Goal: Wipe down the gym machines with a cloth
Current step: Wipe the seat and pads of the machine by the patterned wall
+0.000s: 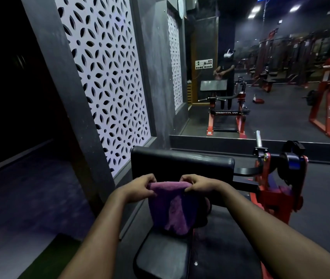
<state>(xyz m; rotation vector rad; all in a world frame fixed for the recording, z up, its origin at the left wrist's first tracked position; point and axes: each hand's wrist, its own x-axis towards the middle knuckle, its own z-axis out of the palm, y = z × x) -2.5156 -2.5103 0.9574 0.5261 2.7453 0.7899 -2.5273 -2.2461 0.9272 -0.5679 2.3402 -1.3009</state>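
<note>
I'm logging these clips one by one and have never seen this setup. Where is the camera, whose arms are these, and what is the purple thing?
There is one picture, taken by a camera worn on a person's head, looking forward and down. The two bare arms are that person's own. The left hand and right hand each pinch the top edge of a purple cloth, which hangs down in front of the black pad of a red-framed gym machine. Lower down is its seat. Ahead is a wall mirror, which reflects the same person and machine.
</note>
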